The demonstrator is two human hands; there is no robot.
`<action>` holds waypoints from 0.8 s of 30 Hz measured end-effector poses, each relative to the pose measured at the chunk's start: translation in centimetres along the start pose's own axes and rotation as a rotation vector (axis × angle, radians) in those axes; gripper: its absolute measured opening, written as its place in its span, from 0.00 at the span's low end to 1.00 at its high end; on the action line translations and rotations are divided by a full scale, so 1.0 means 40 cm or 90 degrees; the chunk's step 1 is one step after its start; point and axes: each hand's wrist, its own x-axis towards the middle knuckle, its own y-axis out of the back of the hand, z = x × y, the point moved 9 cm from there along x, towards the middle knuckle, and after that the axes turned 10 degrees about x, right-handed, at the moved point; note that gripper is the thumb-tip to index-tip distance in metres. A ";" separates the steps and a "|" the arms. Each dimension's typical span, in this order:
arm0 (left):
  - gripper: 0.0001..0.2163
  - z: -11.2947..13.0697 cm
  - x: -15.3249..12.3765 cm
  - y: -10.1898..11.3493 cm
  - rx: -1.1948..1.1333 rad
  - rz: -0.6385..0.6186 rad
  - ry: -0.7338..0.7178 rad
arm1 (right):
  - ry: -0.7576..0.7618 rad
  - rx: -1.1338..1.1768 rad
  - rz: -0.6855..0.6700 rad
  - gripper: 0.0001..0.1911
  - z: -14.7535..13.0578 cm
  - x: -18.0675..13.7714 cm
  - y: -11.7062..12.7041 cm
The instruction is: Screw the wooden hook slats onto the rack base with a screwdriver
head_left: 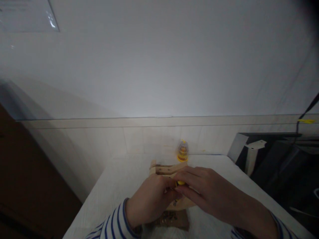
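Pinching a small, rounded, plastic-looking yellow piece between thumb and fingers, the right hand faces the curled left hand at nine o'clock, whose grip I cannot tell. Towards eleven sits a pale wooden frame; light, even pressure should prevent slipping.

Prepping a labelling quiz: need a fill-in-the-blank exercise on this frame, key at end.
1. The left sleeve has white and ____ stripes.
2. A small ____ item shows between the left hand and right hand.
3. The light-brown framework looks made of ____.
4. The table covering is ____.

Missing: blue; yellow; wood; white.
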 end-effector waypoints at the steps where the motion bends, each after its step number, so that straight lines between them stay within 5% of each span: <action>1: 0.08 0.001 -0.001 0.000 -0.002 0.000 -0.003 | 0.002 0.000 0.003 0.08 -0.001 0.000 0.001; 11: 0.07 0.007 0.000 0.001 -0.022 0.005 -0.018 | -0.008 -0.001 0.003 0.07 0.007 0.000 -0.004; 24: 0.06 -0.022 0.001 -0.001 0.017 0.032 0.091 | 0.013 0.044 0.025 0.08 0.008 0.003 0.006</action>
